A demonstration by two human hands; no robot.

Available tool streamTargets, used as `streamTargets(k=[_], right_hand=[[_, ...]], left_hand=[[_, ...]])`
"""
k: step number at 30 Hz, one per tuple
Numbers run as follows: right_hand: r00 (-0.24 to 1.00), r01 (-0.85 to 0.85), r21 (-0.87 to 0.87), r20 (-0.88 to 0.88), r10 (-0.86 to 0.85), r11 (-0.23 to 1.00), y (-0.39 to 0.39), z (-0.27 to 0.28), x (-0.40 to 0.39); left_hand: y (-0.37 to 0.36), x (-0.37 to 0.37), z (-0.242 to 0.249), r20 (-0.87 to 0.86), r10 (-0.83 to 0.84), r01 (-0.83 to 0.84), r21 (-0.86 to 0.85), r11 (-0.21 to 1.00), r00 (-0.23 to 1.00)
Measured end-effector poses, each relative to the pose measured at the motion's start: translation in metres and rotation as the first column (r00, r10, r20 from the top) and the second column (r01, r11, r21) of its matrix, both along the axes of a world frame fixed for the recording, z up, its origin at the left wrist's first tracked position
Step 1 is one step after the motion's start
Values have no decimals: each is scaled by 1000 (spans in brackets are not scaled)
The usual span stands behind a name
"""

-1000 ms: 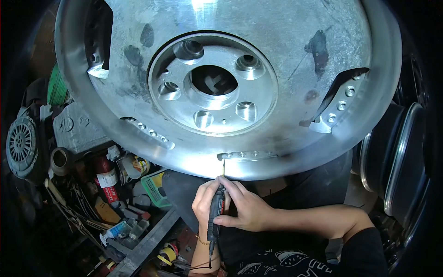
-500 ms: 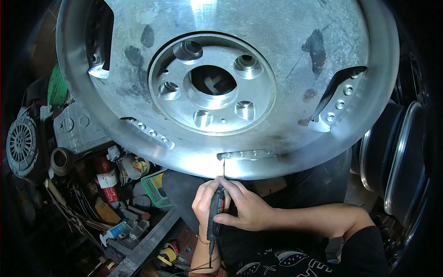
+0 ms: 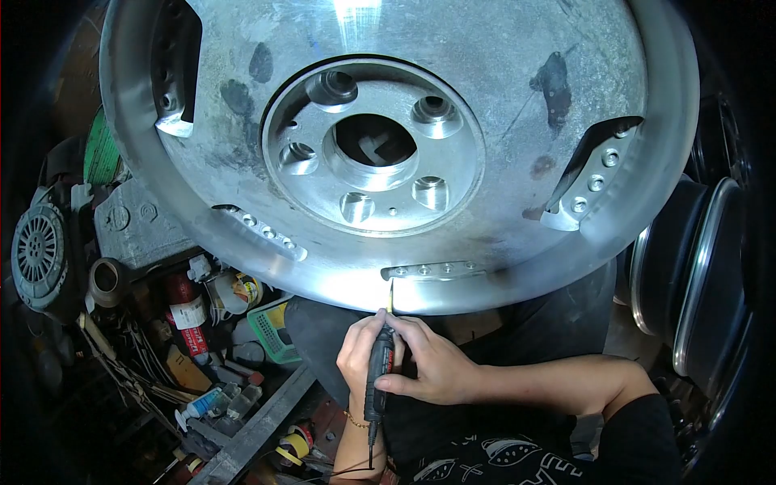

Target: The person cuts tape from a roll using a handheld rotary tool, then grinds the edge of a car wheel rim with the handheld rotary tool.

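Observation:
A large bare-metal wheel (image 3: 517,105) with a round hub, bolt holes and slots near its rim fills the upper view. Both hands are closed around a slim black handheld tool (image 3: 378,376), held upright near the wheel's lower edge. My left hand (image 3: 356,352) wraps its left side, and my right hand (image 3: 436,365) grips it from the right, thumb across the body. The tool's thin tip points up at the rim beside the left end of the bottom slot (image 3: 436,271); whether it touches the metal is unclear. A cord hangs from its lower end.
Cluttered tools, a red can (image 3: 187,315), a green basket (image 3: 271,333) and a metal bar (image 3: 250,424) lie at the lower left. A round vented machine (image 3: 39,255) stands far left. More wheels (image 3: 703,279) stand at the right.
The left part of the wheel has shifted very slightly to the right. Both hands and the tool look nearly unchanged.

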State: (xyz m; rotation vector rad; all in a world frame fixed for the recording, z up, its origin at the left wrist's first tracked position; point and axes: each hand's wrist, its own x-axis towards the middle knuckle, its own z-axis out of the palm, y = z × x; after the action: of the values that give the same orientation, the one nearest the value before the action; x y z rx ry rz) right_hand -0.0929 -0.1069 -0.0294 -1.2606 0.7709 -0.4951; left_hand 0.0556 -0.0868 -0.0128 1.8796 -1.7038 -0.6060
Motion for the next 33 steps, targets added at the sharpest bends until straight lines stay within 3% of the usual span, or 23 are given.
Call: streamTargets(k=[5,11,33], right_hand=[[1000,-2,-6,25,2,1000,0,-2,1],[999,6,8,35,-6,1000,0,-1,0],[1000,-18,-47,12,18,999,-5,0,0]], left_hand=[[1,-2,2,3,64,-64,23,998,998],[0,1,0,8,14,-14,15,1000,1000],[1,-3,4,22,65,-65,26,998,998]])
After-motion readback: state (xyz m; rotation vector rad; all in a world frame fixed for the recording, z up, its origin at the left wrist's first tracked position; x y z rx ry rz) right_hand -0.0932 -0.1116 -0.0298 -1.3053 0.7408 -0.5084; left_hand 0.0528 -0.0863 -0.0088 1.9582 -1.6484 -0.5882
